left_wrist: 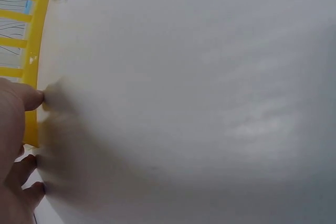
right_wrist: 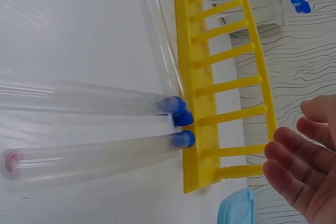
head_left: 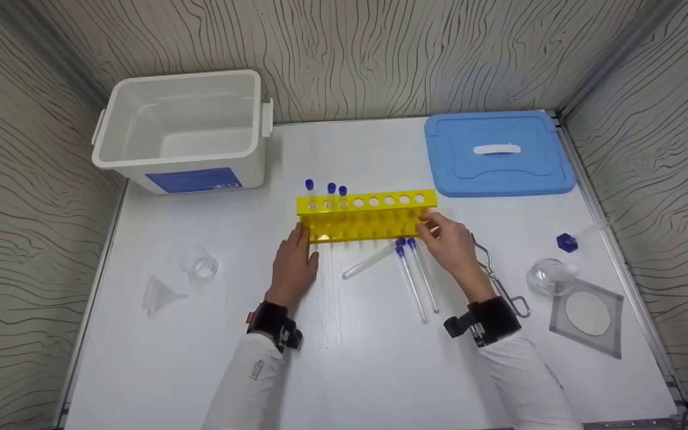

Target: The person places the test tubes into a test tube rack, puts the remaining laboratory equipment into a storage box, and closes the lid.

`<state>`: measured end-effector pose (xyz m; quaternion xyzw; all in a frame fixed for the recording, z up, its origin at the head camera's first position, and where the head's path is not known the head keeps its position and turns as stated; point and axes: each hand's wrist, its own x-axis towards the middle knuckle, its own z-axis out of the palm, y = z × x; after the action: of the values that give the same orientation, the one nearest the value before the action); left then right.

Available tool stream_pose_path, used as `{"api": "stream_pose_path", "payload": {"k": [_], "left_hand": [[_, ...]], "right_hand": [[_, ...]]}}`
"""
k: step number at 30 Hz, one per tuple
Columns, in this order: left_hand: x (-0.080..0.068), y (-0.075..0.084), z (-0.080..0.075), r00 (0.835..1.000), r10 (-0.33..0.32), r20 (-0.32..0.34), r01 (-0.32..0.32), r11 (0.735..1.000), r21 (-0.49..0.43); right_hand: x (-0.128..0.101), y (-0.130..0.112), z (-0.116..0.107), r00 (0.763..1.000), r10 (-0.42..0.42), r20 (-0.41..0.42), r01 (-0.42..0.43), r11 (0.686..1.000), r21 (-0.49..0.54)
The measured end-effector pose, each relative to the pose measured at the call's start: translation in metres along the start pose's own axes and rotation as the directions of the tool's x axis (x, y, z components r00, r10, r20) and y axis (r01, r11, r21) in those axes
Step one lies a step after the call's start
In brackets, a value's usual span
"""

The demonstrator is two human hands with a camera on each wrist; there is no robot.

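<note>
A yellow test tube rack (head_left: 368,227) stands mid-table. Three blue-capped test tubes (head_left: 332,188) are upright in its leftmost holes. My left hand (head_left: 293,269) touches the rack's left end with nearly straight fingers, its thumb apart at the front; the left wrist view shows the thumb (left_wrist: 32,97) beside the yellow edge. Near the right end is my right hand (head_left: 448,242), fingers loosely bent and holding nothing; its fingertips (right_wrist: 275,153) are close to the rack, contact unclear. Three more capped tubes (head_left: 412,283) lie in front of the rack, caps towards it.
At the back stand a white bin (head_left: 183,170) and a blue lid (head_left: 499,170). Metal tongs (head_left: 502,286) lie beside my right wrist. Further right are a glass flask (head_left: 544,276), a gauze square (head_left: 589,313) and a purple-based cylinder (head_left: 568,242). A funnel (head_left: 159,295) and small beaker (head_left: 203,266) are left.
</note>
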<state>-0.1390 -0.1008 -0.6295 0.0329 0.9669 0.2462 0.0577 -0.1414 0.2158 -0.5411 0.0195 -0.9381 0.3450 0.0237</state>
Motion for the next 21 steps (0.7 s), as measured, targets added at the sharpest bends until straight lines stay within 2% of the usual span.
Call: {"api": "stream_pose_path", "payload": {"k": [13,21], "left_hand": [[-0.001,0.0,0.0,1.0,-0.017,-0.005,0.017,1.0,-0.015],[-0.001,0.001,0.0,1.0,-0.017,0.008,0.017,0.999,-0.028]], "right_hand": [[-0.011,0.034,0.025,0.992,0.087,0.091,-0.081,0.994,-0.067],[-0.013,0.038,0.031,0.981,0.116,0.154,-0.101,0.99,-0.103]]}}
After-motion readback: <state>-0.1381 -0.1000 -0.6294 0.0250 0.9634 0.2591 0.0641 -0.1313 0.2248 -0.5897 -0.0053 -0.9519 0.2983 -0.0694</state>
